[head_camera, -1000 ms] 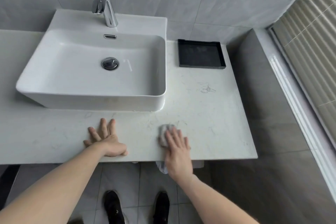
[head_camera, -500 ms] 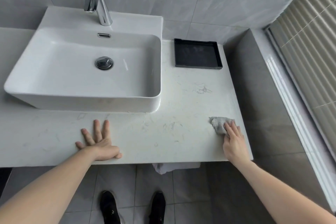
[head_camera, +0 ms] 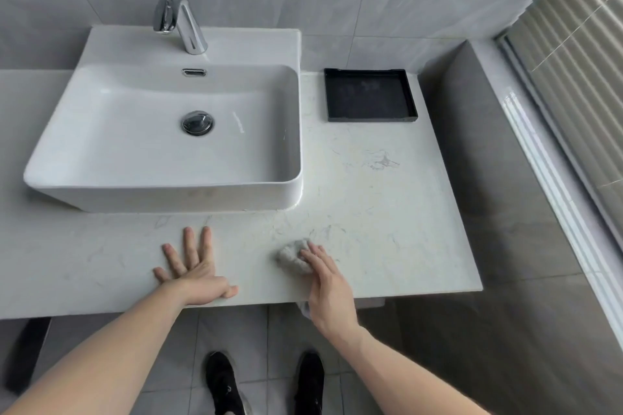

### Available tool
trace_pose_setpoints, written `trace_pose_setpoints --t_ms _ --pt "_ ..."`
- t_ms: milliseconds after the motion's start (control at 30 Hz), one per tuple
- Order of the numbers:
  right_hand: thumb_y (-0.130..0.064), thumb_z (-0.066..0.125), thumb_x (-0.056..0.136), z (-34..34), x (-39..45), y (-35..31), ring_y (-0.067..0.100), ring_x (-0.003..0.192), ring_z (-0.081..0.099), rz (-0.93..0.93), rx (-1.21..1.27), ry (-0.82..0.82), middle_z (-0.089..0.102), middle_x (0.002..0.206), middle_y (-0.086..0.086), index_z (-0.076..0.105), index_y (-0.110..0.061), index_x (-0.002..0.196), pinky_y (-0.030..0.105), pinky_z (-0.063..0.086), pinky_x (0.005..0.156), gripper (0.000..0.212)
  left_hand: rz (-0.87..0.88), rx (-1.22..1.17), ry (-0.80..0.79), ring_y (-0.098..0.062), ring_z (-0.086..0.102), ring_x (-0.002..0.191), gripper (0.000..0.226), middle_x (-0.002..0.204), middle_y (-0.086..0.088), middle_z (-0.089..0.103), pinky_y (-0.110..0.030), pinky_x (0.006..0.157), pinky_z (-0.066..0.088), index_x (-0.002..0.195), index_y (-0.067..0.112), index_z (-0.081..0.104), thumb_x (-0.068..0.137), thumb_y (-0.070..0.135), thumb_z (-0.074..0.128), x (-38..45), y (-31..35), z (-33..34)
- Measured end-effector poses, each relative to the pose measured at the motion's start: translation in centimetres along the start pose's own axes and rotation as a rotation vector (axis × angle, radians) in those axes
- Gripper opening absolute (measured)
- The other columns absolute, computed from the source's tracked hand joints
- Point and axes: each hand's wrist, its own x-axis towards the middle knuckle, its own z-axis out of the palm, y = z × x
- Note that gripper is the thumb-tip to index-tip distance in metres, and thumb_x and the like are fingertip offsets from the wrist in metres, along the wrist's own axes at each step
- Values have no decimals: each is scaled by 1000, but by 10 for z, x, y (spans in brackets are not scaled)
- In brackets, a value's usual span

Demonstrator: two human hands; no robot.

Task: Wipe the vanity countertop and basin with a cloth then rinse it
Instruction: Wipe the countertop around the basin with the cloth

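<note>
Grey and crumpled, the cloth (head_camera: 292, 258) lies bunched under the fingertips of the right hand (head_camera: 328, 283), which presses it flat-fingered onto the pale marbled countertop (head_camera: 387, 212) near the front edge; the fingers look straight rather than curled round it, so this reads as pressing, not gripping. Just to the left of that hand, apart from it, the left hand (head_camera: 194, 268) lies spread and flat on the stone, fingers wide, holding nothing and seemingly bracing.

Beyond the left hand, further from the person, stands the white basin (head_camera: 101, 152) with its chrome faucet (head_camera: 175, 7) at the back; beyond the right hand and off to its right sits a shallow black tray (head_camera: 369, 94) against the wall.

By my reckoning the job is in its first part: the cloth works the strip of counter in front of the basin; faint marks show on the stone between the right hand and the tray; the basin shows no sign I can read of having been wiped, and no water runs, so basin and rinsing seem left to do.

The cloth is a lump with only a slight long axis, running roughly left to right along the counter's front edge; it points nowhere in particular.
</note>
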Motion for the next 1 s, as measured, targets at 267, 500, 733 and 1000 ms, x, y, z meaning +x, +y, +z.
trace_pose_setpoints --t_ms 267,500,733,1000 --pt "-4 38 101 -141 17 103 29 151 27 338 -208 270 34 162 -2 48 -15 149 44 24 123 51 16 -8 17 -44 -48 132 133 139 3 -60 -69 111 -15 139 37 -45 72 59 68 5 -5 1" --pt "-39 33 106 -63 -9 65 19 156 -15 438 -381 164 -14 169 -8 7 -40 161 50 -5 126 61 64 -25 57 -42 -52 129 134 136 6 -63 -65 111 -21 138 41 -46 70 61 68 14 -14 8" --pt "0 50 90 89 -18 -59 12 157 -3 29 -264 39 8 169 -13 29 -33 158 43 5 127 78 189 -12 230 -32 -43 140 123 148 16 -50 -55 115 -16 147 49 -28 70 62 67 12 -41 13" --pt "2 47 97 33 10 -53 14 152 28 218 -35 253 34 161 -10 52 -18 148 37 27 123 54 297 -68 419 -24 -5 152 95 164 15 -13 -43 124 11 157 39 11 81 54 65 14 -173 -34"
